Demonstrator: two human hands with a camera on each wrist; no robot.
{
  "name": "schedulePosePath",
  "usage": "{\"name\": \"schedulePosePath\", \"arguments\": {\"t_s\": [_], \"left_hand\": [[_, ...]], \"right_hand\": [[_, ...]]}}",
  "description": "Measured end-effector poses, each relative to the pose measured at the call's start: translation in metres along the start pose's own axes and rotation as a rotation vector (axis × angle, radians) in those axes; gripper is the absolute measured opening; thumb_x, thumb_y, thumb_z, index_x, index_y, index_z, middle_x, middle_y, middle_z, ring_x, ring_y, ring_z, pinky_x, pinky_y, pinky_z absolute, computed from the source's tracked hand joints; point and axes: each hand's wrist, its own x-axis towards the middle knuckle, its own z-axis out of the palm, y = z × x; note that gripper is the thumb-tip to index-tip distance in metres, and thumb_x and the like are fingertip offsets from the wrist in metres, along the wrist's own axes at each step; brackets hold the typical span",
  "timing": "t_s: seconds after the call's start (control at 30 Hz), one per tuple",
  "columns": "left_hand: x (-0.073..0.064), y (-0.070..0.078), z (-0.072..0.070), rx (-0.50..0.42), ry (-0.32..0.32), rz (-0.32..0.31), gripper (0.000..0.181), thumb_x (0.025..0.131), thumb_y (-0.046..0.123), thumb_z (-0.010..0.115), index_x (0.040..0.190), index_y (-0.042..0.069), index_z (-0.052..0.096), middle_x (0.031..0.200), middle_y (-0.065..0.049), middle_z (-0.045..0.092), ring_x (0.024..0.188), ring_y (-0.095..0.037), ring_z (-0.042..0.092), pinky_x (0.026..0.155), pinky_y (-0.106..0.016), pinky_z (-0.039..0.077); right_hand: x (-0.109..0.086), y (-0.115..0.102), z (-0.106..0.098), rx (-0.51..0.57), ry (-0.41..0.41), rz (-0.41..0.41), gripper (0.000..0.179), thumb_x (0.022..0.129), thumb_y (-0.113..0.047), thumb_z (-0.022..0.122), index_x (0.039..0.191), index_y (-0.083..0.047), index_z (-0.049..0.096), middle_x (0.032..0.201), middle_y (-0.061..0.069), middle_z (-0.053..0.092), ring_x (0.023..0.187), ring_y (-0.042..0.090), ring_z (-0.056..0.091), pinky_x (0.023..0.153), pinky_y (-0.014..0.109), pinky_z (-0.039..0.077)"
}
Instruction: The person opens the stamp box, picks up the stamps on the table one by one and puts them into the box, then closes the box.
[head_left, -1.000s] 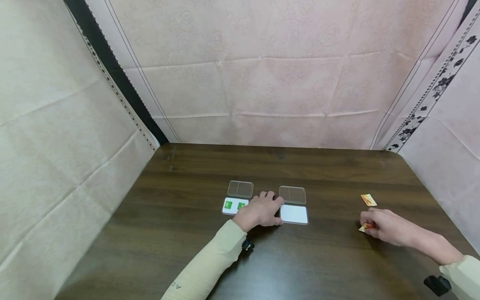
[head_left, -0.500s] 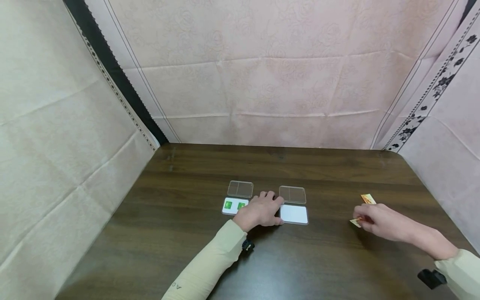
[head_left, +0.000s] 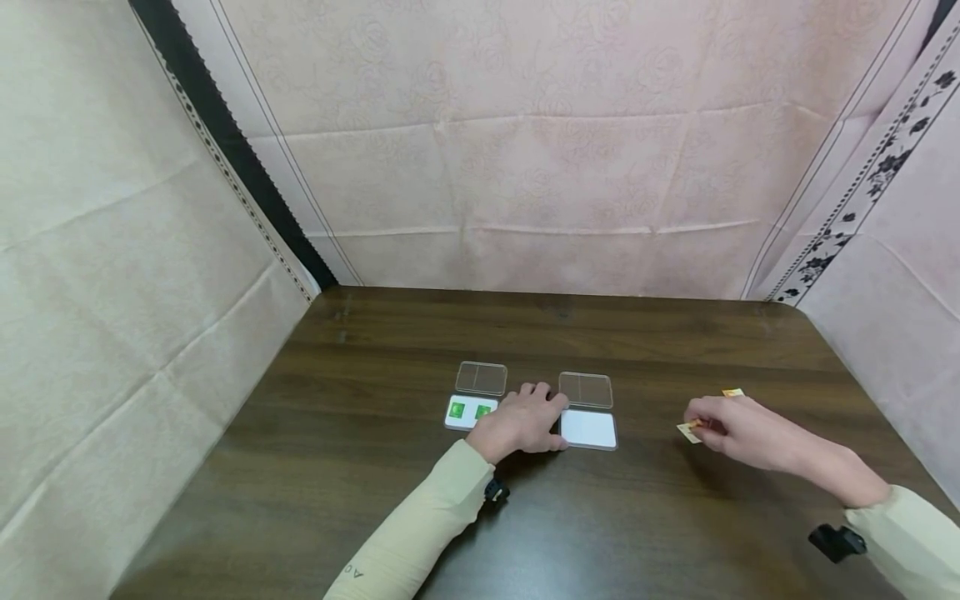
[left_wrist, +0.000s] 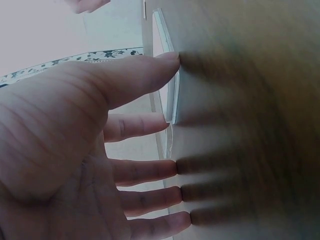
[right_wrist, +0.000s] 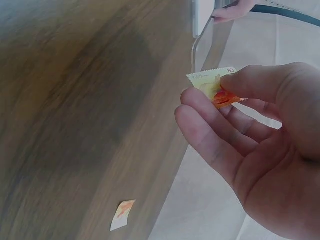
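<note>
My right hand (head_left: 742,429) pinches a stamp (right_wrist: 207,82) with perforated edges between thumb and fingers, above the table. It is yellow and orange, with "80" in one corner. A second yellow-orange stamp (right_wrist: 123,215) lies on the table, partly hidden behind that hand in the head view. My left hand (head_left: 517,421) rests with fingers spread, thumb and index fingertip touching the left side of a small clear case (head_left: 588,429) with a white insert and its lid (head_left: 585,389) laid back. Left of this hand lies a similar opened case (head_left: 468,402) holding green stamps (head_left: 456,410), partly covered by the hand.
Both cases and the loose stamp lie on a dark brown wooden table (head_left: 337,467). Pale cloth (head_left: 555,183) hangs behind the table's far edge and along both sides. The left case's clear lid (head_left: 481,377) lies folded back toward the far edge.
My right hand has moved left and slightly away from me with the pinched stamp, covering more of the other stamp in the head view. The left hand has stayed in place.
</note>
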Motion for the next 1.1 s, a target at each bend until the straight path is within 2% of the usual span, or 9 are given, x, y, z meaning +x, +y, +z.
{"name": "schedulePosePath", "arguments": {"t_s": [0.23,0.63,0.93,1.1], "left_hand": [[0.001,0.0,0.0,0.005,0.001,0.002,0.057,0.091,0.052,0.063,0.139,0.025,0.048,0.148,-0.007,0.044,0.131,-0.025,0.044,0.106,-0.044,0.042],[0.001,0.0,0.0,0.004,0.003,0.0,0.058,0.09,0.053,0.064,0.138,0.025,0.048,0.147,-0.007,0.045,0.13,-0.026,0.044,0.106,-0.044,0.042],[0.003,-0.001,0.001,0.006,0.002,0.002,0.058,0.09,0.052,0.064,0.139,0.025,0.048,0.146,-0.007,0.045,0.13,-0.026,0.045,0.106,-0.044,0.042],[0.003,-0.001,0.001,0.002,0.0,0.001,0.057,0.09,0.052,0.064,0.138,0.026,0.049,0.147,-0.007,0.045,0.131,-0.026,0.044,0.107,-0.044,0.041]], "right_hand": [[0.01,-0.006,0.002,0.022,-0.001,-0.025,0.021,0.088,-0.002,0.067,0.083,-0.021,0.06,0.068,-0.017,0.046,0.059,-0.006,0.04,0.051,0.018,0.038],[0.022,-0.015,0.006,0.014,0.0,0.001,0.018,0.089,-0.006,0.068,0.084,-0.023,0.062,0.067,-0.017,0.047,0.058,-0.004,0.041,0.052,0.018,0.038],[0.033,-0.02,0.011,0.096,-0.032,-0.004,0.015,0.09,-0.007,0.067,0.088,-0.021,0.063,0.068,-0.014,0.051,0.059,-0.002,0.046,0.052,0.019,0.042],[0.039,-0.024,0.011,0.113,-0.015,-0.026,0.013,0.091,-0.008,0.067,0.088,-0.02,0.064,0.067,-0.014,0.05,0.059,-0.001,0.046,0.051,0.019,0.042]]}}
